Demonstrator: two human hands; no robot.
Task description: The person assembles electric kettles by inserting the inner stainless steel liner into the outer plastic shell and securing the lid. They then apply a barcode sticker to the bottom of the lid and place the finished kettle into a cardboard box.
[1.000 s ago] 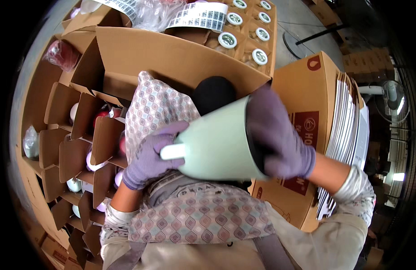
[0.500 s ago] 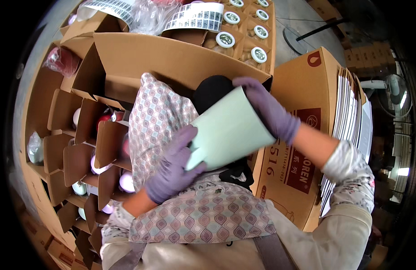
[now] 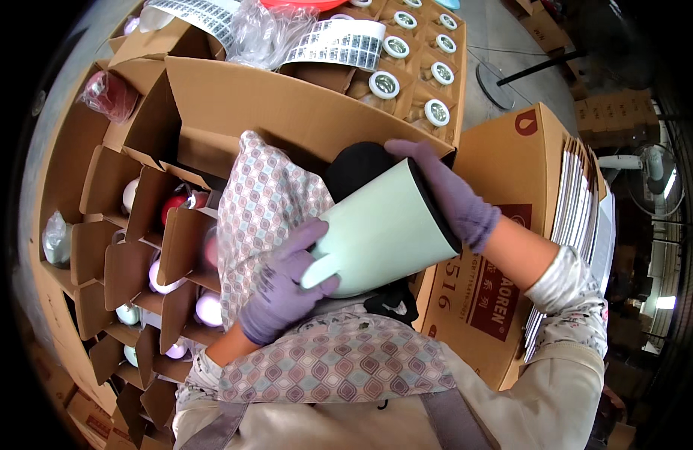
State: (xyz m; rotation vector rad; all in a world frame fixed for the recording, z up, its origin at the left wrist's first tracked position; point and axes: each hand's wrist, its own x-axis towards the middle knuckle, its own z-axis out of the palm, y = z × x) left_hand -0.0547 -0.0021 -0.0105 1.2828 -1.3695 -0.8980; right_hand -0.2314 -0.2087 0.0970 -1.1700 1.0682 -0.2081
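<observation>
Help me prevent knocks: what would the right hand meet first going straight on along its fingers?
The right hand would probably meet the cardboard box wall first; depth is unclear, and the rounded black shape lies close to that line.

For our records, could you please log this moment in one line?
left hand: holding mint-green tapered vessel; right hand: at its black rim; divided carton: on left

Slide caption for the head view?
Gloved left hand gripping a pale green vessel, right hand at its wider end, partitioned cardboard box at left.
</observation>
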